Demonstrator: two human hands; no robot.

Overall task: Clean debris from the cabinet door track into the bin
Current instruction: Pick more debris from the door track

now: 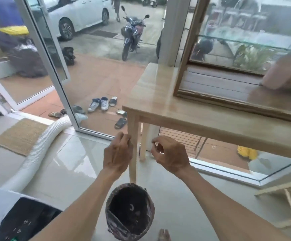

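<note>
A small round bin point(130, 211) with a dark inside stands on the floor tiles at the foot of a wooden table leg. It holds dark debris and a pale scrap. Above it my left hand point(117, 153) hovers with fingers curled together beside the leg, and my right hand point(171, 154) hangs with thumb and fingers bent toward each other; I see nothing in either hand. The wooden cabinet point(183, 66) with glass sits on the table point(158, 94) at the upper right. Its bottom door track point(216, 100) runs along the table top.
A white ribbed hose point(36, 153) lies on the floor at left beside a woven mat point(19, 134). An open glass door point(50, 54) leads outside, where shoes, a motorbike and a car stand. A wooden rack point(287, 199) lies low at right. My bare toes point(163, 234) show by the bin.
</note>
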